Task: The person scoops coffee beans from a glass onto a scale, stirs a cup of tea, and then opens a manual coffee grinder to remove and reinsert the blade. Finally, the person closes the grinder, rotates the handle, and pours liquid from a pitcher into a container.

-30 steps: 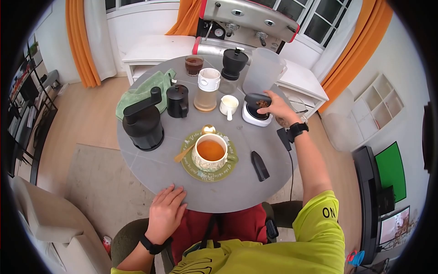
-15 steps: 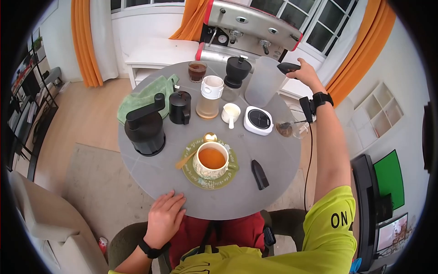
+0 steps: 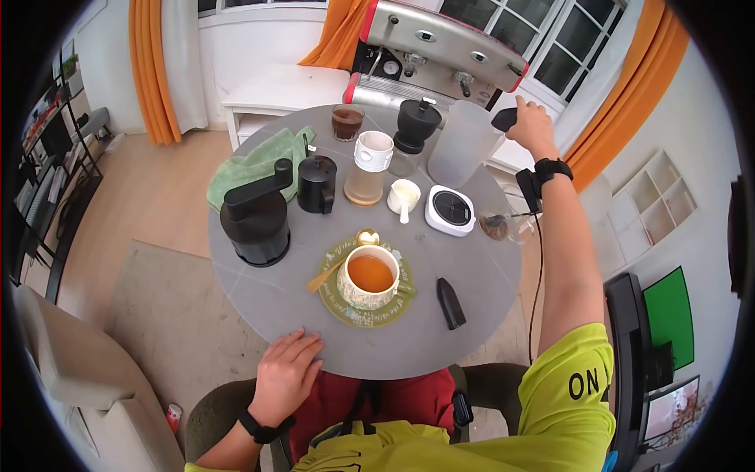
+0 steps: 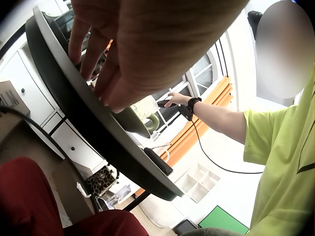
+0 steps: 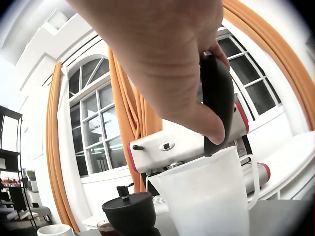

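Note:
High over the table's far right side, my right hand (image 3: pixel 536 130) grips a small black dish (image 3: pixel 505 119). In the right wrist view the dish (image 5: pixel 217 101) stands tipped on edge, thumb on one face, just above the rim of a frosted plastic pitcher (image 5: pixel 206 191). Its inside is hidden there. On the table, a white kitchen scale (image 3: pixel 451 211) with a black top sits in front of the pitcher. My left hand (image 3: pixel 289 363) rests with relaxed fingers on the near table edge, holding nothing. A cup (image 3: pixel 370 275) of amber drink on a green saucer (image 3: pixel 366 316) is beyond it.
A black hand-crank grinder (image 3: pixel 255 228), black pot (image 3: pixel 316 185), green towel (image 3: pixel 259 167) and brown-based carafe (image 3: pixel 364 185) stand at left and centre. A second grinder (image 3: pixel 417 122) is beside the pitcher. A black handheld tool (image 3: pixel 451 304) lies near right.
My right hand has lifted the dish, which showed brown beans inside, off the scale and carried it up and away to the pitcher, where it tilted. The left hand stays put.

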Tool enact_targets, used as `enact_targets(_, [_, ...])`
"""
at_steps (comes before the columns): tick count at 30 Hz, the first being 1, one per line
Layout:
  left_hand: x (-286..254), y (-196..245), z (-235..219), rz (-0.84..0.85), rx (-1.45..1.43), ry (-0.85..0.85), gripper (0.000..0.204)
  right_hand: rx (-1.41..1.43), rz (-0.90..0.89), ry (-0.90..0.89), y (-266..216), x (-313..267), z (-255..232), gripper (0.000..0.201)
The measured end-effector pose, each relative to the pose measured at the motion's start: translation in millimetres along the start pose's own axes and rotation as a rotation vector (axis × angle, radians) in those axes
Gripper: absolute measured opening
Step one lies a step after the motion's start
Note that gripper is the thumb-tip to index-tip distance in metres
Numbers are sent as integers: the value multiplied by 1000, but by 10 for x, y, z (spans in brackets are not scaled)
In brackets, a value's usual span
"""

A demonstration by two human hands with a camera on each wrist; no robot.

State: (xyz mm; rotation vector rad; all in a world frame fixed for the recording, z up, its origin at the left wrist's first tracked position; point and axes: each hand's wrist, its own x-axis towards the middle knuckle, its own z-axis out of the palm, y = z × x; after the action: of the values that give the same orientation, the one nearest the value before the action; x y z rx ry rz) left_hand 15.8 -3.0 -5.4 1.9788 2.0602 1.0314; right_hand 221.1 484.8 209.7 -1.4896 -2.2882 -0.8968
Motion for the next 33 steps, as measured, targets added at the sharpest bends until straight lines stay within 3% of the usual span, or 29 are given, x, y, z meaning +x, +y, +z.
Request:
enact_targets(1, [-7, -3, 0, -5, 1, -1, 30, 2, 1, -7, 14, -24, -31, 60])
enact_targets(4, [4, 26, -11, -13, -6, -6, 30, 668, 133, -159, 92, -131, -41, 83])
enact_targets(5, [-15, 35, -9, -16, -10, -23, 30, 667, 142, -175, 71, -245, -38, 83])
enact_targets(7, [-27, 50, 5, -17, -2, -16, 27, 1009, 114, -245, 12, -497, -21, 82])
enact_targets(9, [-41, 69, 14, -12, -2, -20, 27, 1121, 122, -368, -74, -766, 37, 85])
enact_targets(15, [-92, 128, 21, 2, 26, -11, 28, 1241, 146, -558, -324, -1397, 424, 84])
enact_targets(18, [-115, 149, 27, 7, 34, -1, 29, 1432, 191, -622, -425, -1552, 583, 89])
enact_targets(33, [-216, 218, 48, 20, 55, -14, 31, 1262, 168, -459, -488, -1817, 888, 91])
